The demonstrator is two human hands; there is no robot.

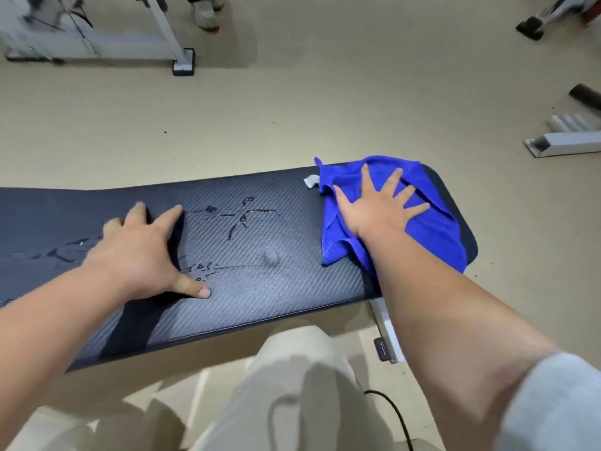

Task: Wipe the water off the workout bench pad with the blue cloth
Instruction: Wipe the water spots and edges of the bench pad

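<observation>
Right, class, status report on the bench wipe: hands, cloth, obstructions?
Right hand flat on blue cloth. Left hand open on pad. Water unwiped. Nothing blocking.

Soft, even indoor light. The left hand (pixel 140 252) is motion-blurred and casts a dark shadow under its fingers (pixel 169 219). Water (pixel 242 214) beyond them glints. Frame edges bow and smear.

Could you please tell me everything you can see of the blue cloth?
The blue cloth looks like soft microfibre, bright blue, with a small hanging loop at its far left corner. It lies rumpled and partly folded, spread over the right end of the bench pad, near the pad's rounded corner. The right hand rests flat on it, fingers splayed, palm down. The left hand is apart from it, on the pad. The water streaks lie to its left, not touching it.
</observation>
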